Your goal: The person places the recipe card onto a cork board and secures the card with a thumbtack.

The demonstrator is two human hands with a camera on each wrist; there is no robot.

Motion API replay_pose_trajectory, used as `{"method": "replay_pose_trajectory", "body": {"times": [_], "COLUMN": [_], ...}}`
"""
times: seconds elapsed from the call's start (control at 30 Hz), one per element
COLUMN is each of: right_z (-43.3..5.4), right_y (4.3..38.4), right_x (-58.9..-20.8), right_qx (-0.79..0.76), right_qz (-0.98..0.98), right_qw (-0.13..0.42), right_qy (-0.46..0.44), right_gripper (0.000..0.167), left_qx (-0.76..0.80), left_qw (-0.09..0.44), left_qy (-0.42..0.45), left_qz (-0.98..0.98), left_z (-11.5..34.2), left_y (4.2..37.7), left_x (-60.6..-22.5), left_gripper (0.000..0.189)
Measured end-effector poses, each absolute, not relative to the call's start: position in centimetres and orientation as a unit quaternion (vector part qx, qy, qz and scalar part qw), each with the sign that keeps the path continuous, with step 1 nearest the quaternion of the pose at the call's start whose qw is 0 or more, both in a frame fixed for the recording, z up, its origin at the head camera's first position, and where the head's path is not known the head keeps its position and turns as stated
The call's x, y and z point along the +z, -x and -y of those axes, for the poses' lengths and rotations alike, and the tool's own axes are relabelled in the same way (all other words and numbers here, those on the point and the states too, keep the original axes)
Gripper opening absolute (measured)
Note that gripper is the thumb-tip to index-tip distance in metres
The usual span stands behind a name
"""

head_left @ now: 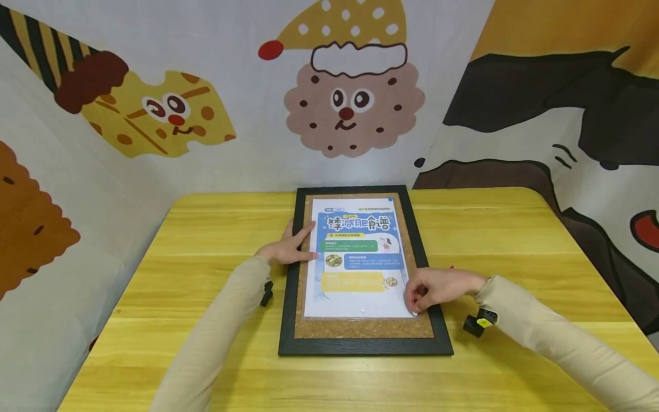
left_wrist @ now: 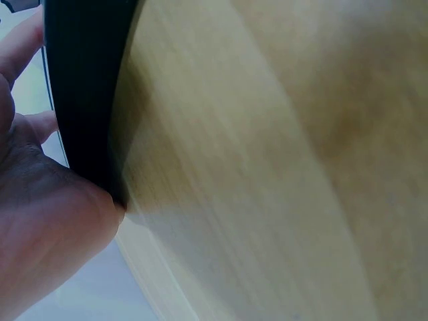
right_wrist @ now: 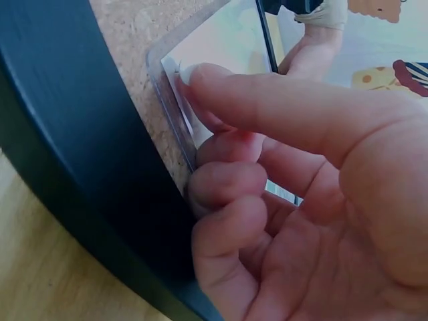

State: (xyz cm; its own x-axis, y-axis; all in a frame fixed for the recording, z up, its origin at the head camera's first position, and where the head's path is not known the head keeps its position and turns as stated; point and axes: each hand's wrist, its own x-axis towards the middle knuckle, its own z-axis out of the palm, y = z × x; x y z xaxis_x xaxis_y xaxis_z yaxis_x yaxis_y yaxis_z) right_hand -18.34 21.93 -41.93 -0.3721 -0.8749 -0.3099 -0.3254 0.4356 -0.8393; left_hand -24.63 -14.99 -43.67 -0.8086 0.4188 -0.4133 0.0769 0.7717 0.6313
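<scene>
A cork board [head_left: 362, 329] in a black frame [head_left: 365, 347] lies on the table, with a printed, plastic-covered poster [head_left: 355, 303] over most of its cork. My left hand [head_left: 286, 248] rests across the frame's left side, fingers spread and tips at the poster's edge. At the poster's lower right corner, my right hand [head_left: 429, 287] pinches a small white pushpin [right_wrist: 188, 72] between thumb and index finger. Its other fingers are curled in, close by the frame. A blue pin [head_left: 389, 199] sits in the poster's upper right corner.
The yellow wood-grain table [head_left: 206, 229] extends on both sides of the frame. Behind it hangs a white cloth [head_left: 247, 166] printed with cartoon food. A small red thing [head_left: 452, 267] shows just beyond my right wrist.
</scene>
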Motion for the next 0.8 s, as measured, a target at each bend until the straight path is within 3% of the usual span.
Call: {"method": "replay_pose_trajectory", "body": {"times": [0.8], "right_z": [-21.85], "right_y": [17.87], "right_x": [-42.67], "right_qx": [-0.37], "right_qz": [-0.77], "right_qw": [0.353], "right_qy": [0.381], "right_gripper": [0.01], "left_qx": [0.299], "left_qw": [0.273], "left_qy": [-0.138], "left_qz": [-0.904], "left_z": [14.98], "left_y": [24.64], "left_x": [-43.88], "left_gripper": [0.092]}}
